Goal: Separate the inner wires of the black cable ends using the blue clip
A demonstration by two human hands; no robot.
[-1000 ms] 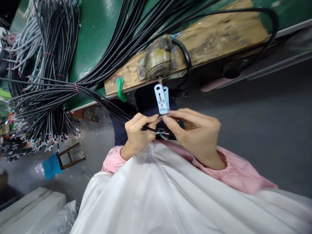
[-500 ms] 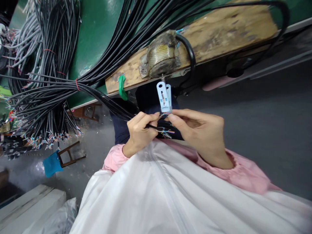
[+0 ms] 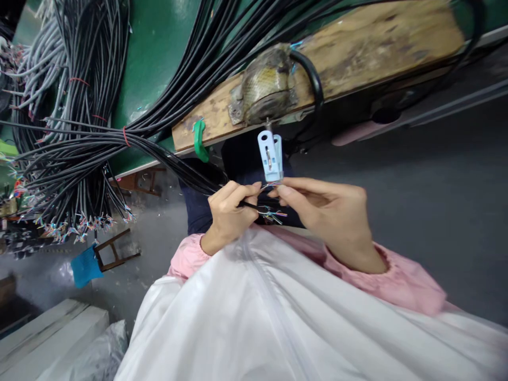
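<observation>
My left hand (image 3: 233, 207) is closed around black cables (image 3: 198, 181), whose thin coloured wires (image 3: 272, 214) stick out past the fingers. Between thumb and fingertips, my right hand (image 3: 327, 211) pinches the ends of a few thin wires (image 3: 269, 186) that run across from the left hand. Just above those wires hangs a light blue clothespin (image 3: 270, 157), fixed to the metal shaft (image 3: 268, 124) of a small motor (image 3: 265, 87) wrapped in mesh-patterned tape. The clothespin's lower tip is at the wires; whether it touches them I cannot tell.
The motor sits on a wooden board (image 3: 377, 47) along the green table's (image 3: 159, 32) edge, with a green hook-shaped piece (image 3: 200, 140) beside it. Bundled black cables (image 3: 95, 63) cover the left side. A blue-seated stool (image 3: 86, 266) and white boxes (image 3: 51, 338) stand below left.
The view has shifted slightly, so the motor and clothespin appear a little further right. Both hands keep their grips, and the right hand sits slightly further right.
</observation>
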